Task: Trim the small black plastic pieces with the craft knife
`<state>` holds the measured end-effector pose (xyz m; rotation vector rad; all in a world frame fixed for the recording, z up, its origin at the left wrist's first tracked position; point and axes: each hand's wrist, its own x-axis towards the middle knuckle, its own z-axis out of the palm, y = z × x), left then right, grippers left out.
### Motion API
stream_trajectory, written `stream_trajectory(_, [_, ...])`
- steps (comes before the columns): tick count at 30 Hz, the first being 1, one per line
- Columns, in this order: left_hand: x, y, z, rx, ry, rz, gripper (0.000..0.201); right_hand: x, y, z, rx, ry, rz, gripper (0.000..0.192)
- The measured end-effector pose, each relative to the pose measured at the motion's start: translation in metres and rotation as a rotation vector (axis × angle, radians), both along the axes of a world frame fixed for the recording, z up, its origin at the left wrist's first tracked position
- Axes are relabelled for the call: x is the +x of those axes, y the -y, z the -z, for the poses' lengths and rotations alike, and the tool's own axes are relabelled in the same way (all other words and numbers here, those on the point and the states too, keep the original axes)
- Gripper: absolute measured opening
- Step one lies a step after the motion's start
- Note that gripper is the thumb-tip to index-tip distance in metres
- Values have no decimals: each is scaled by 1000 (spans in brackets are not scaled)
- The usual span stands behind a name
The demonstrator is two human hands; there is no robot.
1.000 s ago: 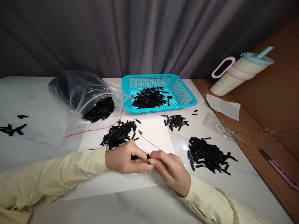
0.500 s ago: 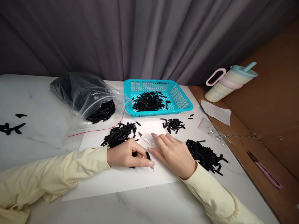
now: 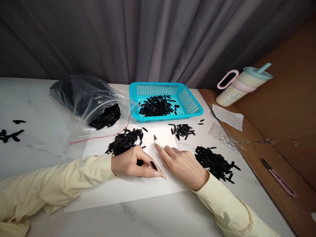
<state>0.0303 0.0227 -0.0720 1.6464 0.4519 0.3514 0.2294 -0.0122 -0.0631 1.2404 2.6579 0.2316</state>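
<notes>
- Here's my left hand (image 3: 130,164), thumb and forefinger pinched on a single black strip (image 3: 153,165), with more black showing within the curl of my fingers.
- Over on the other side, my right hand (image 3: 183,164) lies over the craft knife (image 3: 156,140); my forefinger runs along its pale handle, but the thumb and underside are hidden, so I can't tell how firmly it's clamped.
- And the key line: the blade sits straight out beyond the pinched strip, apart from it, tip pointing away from me. Knife and strip slant much alike, far-left to near-right. The right hand is clearly the nearer one to the knife.
- Between strip and blade, my right fingers crowd in, just beside the left fingertips; below both hands, the white paper sheet (image 3: 103,194).
- Tight quarters on the left: a strip pile (image 3: 125,141) right behind my left knuckles.
- Beyond my right hand, a smaller pile (image 3: 183,130); out past my right wrist, a bigger one, the right-hand pile (image 3: 214,163).
- Farther back, the turquoise basket (image 3: 170,117) with strips inside, and a clear zip bag (image 3: 81,95) spilling strips toward the paper.
- Far right, well apart: a tumbler (image 3: 238,89) and pink-handled snips (image 3: 278,177).
</notes>
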Motion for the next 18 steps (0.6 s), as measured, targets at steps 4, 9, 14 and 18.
stream_trajectory(4, [0,-1,-1,18,12,2,30,-2,4,-2,1,67,6,55])
stream_trajectory(9, [0,-2,-2,23,9,20,31,15,-3,-7,-109,-266,50,31])
stream_trajectory(14, [0,-1,0,-17,-5,-16,31,41,-10,-28,-299,-901,156,22])
stream_trajectory(18, [0,0,1,-43,8,-30,30,53,-13,-33,-280,-1090,180,20])
